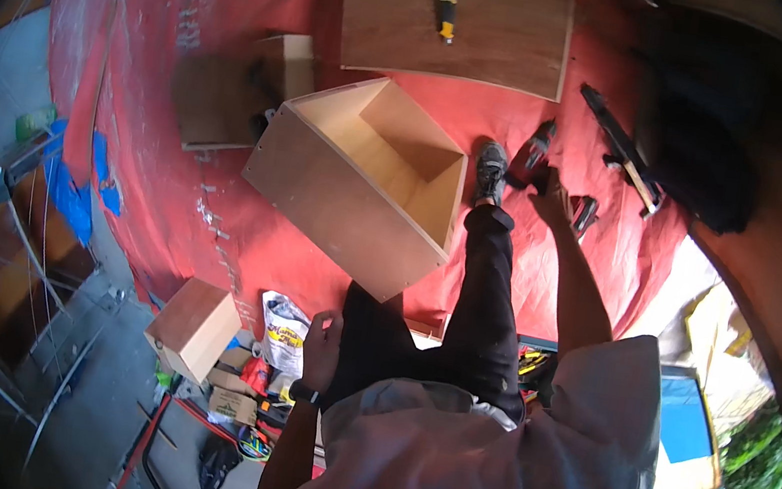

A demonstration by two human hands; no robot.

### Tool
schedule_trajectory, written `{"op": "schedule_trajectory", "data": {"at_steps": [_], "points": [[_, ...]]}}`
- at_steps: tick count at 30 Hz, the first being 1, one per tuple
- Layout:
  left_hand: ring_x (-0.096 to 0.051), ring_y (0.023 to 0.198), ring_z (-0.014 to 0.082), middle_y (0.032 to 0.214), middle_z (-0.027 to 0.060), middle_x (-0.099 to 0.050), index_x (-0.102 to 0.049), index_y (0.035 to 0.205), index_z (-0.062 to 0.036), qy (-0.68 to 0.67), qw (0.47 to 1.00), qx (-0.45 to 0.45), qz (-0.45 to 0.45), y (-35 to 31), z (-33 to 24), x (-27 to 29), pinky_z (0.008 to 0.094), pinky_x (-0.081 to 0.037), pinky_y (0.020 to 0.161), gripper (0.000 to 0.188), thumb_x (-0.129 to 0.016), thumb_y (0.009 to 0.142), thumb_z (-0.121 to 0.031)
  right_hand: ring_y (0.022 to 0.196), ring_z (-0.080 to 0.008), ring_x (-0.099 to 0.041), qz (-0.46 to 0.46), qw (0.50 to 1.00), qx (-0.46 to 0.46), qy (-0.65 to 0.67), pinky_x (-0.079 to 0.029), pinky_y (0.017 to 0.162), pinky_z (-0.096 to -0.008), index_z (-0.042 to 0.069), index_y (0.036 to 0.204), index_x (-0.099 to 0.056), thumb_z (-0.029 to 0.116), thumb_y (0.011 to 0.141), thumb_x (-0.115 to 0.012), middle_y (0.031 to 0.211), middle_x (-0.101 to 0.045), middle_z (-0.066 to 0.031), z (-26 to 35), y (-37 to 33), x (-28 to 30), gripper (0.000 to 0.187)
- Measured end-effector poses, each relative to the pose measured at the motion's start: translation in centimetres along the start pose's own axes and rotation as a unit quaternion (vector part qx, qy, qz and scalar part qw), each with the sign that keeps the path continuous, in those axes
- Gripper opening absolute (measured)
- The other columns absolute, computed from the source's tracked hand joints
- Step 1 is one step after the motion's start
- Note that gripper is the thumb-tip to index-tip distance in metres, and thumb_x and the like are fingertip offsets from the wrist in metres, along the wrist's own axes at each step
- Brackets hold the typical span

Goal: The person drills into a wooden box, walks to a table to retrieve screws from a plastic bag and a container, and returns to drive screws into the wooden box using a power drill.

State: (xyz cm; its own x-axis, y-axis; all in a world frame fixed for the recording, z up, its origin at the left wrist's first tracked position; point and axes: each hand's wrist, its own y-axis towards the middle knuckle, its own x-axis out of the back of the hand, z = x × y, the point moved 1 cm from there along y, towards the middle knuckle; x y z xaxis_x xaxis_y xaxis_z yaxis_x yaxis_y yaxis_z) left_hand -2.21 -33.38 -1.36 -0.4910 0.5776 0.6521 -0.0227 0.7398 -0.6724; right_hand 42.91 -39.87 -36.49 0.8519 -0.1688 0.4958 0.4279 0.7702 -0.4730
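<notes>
reaching, seemingly for a drill (536, 149), right of the box (342, 202) with right hand (549, 206), can't tell how closed, with left hand (322, 351) below it slack and empty, probably needing a firm hold next.

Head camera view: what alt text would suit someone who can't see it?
A person's right hand is at a dark hand tool, its grip unclear, by a shoe on a red sheet. An open wooden box is left of the shoe; the left hand is beside the left thigh. Beyond, a brown board bears a yellow-and-black tool.
</notes>
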Motion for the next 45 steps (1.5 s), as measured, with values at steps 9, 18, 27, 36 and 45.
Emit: {"op": "schedule_trajectory", "data": {"at_steps": [9, 18, 27, 36, 45], "points": [[-0.052, 0.062, 0.0132, 0.065, 0.0089, -0.055, -0.021, 0.158, -0.0063, -0.130, 0.961, 0.205, -0.136, 8.2, -3.2, -5.9, 0.0343, -0.041, 0.059, 0.071, -0.058, 0.102, -0.031, 0.103, -0.0475, -0.064, -0.018, 0.991, 0.076, -0.112, -0.052, 0.081, -0.0546, 0.011, 0.138, -0.038, 0.015, 0.078, -0.078, 0.110, -0.067, -0.0258, 1.6, 22.2, -1.8, 0.073], [-0.046, 0.060, 0.0086, 0.070, 0.0010, -0.055, -0.064, 0.116, 0.0004, -0.153, 0.951, 0.249, -0.099, 9.3, -4.4, -7.5, 0.0298, -0.040, 0.056, 0.031, -0.057, 0.100, -0.026, 0.104, -0.0335, -0.068, -0.040, 0.988, 0.130, -0.068, -0.054, 0.088, -0.0424, 0.005, 0.144, -0.043, 0.024, 0.082, -0.080, 0.116, -0.067, -0.0196, 4.2, 30.5, -3.0, 0.074], [-0.043, 0.055, 0.0060, 0.063, 0.0012, -0.053, -0.068, 0.109, 0.0006, -0.182, 0.948, 0.253, -0.070, 9.9, -3.8, -7.9, 0.0295, -0.036, 0.050, 0.031, -0.058, 0.100, -0.027, 0.109, -0.0414, -0.061, 0.004, 0.982, 0.082, -0.169, -0.050, 0.092, -0.0468, -0.001, 0.143, -0.040, 0.033, 0.080, -0.079, 0.122, -0.059, -0.0262, -3.1, 34.2, -2.4, 0.081], [-0.045, 0.053, 0.0097, 0.057, 0.0057, -0.050, -0.069, 0.104, 0.0006, -0.083, 0.973, 0.205, -0.058, 9.5, -2.4, -7.8, 0.0319, -0.037, 0.051, 0.030, -0.059, 0.100, -0.028, 0.113, -0.0492, -0.057, -0.081, 0.898, 0.197, -0.385, -0.048, 0.096, -0.0533, 0.002, 0.146, -0.036, 0.026, 0.080, -0.077, 0.125, -0.056, -0.0298, -3.7, 33.3, -2.9, 0.082], [-0.060, 0.067, 0.0284, 0.077, 0.0191, -0.064, -0.065, 0.108, 0.0029, -0.142, 0.976, 0.145, -0.080, 8.3, -1.2, -6.4, 0.0399, -0.046, 0.064, 0.031, -0.055, 0.101, -0.026, 0.103, -0.0164, -0.065, 0.373, 0.879, -0.095, 0.280, -0.054, 0.085, -0.0296, 0.007, 0.133, -0.056, 0.026, 0.094, -0.068, 0.121, -0.066, -0.0062, 23.5, 10.2, -11.6, 0.044]]}}
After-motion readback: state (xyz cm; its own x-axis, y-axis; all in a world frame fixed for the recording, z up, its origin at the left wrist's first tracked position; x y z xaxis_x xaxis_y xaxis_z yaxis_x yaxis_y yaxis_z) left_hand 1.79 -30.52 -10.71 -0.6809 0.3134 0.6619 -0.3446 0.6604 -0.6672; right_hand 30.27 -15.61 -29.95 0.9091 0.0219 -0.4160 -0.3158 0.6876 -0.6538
